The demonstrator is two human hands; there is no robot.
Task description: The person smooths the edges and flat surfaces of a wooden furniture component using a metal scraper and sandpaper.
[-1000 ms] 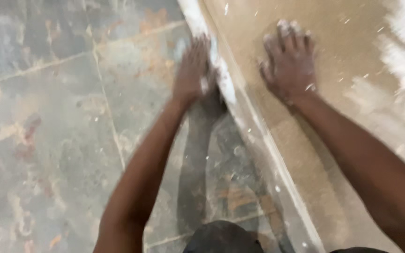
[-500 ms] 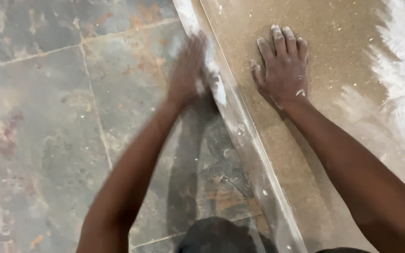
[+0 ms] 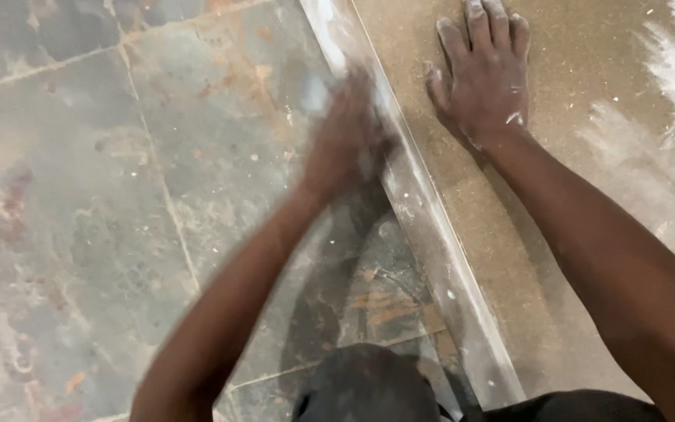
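A flat brown board (image 3: 587,94) of pressed, speckled fibre is seen lying over the right part of the scene, its long pale edge (image 3: 423,227) running diagonally from far centre to the near right. The edge is a narrow, straight band, coated in whitish dust or filler and dotted with small white flecks. The right hand (image 3: 484,74) is laid flat on the board's top face, just right of that edge at the far end, with fingers stretched out and close together and nothing clasped; the palm is pressed down and the knuckles are dusted white. White powdery smears (image 3: 666,148) are spread over the board further right.

The left hand (image 3: 349,129) is held against the pale edge from its left side, at about the same height in the scene as the right hand. It is blurred, so whether its grip is closed on anything cannot be told; a small pale patch (image 3: 316,95) is seen at its far side, too smeared to identify.

To the left, the floor (image 3: 80,195) is shown as large grey stone-like tiles, mottled with rusty orange patches and divided by thin pale joints. A dark rounded shape (image 3: 369,387) is visible at the near edge.
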